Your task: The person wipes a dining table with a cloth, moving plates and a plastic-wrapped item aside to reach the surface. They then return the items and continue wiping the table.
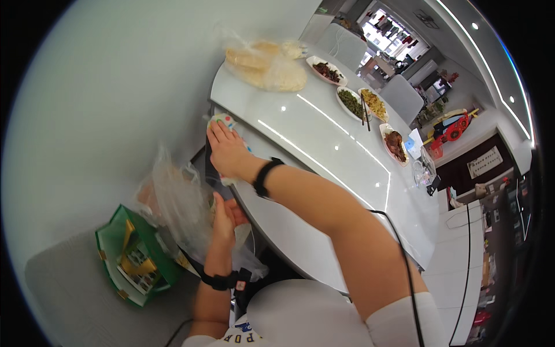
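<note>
My right hand (230, 149) lies flat over a white cloth with coloured dots (224, 119), pressing it against the lower rim of the white glossy table (277, 182) at its wall end. Some of the cloth shows past my fingertips and below the palm. Just under the table's edge, my left hand (225, 219) is cupped with the palm turned up and the thumb apart; nothing plainly rests in it. A clear plastic bag (180, 204) hangs or stands right beside my left hand, its contents blurred. Both wrists wear black bands.
Bagged flatbread-like food (266, 67) lies at the table's wall end. Along the far side stand dishes: dark food (327, 72), greens (350, 102) with chopsticks (366, 113), yellow food (373, 103) and browned meat (394, 145). A green box (134, 260) sits on a grey seat (69, 295).
</note>
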The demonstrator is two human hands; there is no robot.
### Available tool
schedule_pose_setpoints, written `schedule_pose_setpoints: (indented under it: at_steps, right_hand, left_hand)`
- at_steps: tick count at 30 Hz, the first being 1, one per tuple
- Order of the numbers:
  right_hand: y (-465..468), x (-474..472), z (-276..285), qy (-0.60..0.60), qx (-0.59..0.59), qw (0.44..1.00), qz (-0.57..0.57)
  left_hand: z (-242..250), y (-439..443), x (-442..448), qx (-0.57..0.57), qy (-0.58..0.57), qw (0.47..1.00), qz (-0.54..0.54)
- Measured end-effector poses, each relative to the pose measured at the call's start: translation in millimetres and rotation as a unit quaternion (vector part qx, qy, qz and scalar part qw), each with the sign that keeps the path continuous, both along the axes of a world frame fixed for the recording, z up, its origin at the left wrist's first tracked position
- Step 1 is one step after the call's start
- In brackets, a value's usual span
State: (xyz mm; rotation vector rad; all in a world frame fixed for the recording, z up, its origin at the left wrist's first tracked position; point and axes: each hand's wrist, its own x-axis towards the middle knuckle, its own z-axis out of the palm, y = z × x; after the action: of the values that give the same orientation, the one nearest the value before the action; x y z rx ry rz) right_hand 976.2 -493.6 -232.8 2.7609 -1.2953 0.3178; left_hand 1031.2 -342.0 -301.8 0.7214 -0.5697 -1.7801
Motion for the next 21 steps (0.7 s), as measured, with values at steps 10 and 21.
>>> schedule_pose_setpoints:
  at_steps: [10,21]
  right_hand:
    - [-36.7,15.1,-1.8,0.000,0.038,0.994,-0.102]
    - [185.0,-177.0,31.0,-0.022,0.114,0.992,-0.052]
  left_hand:
    - [2.9,1.8,-9.6,0.051,-0.095,0.994,0.031]
    - [0.5,-1.3,-9.6,0.063,-0.070,0.994,0.046]
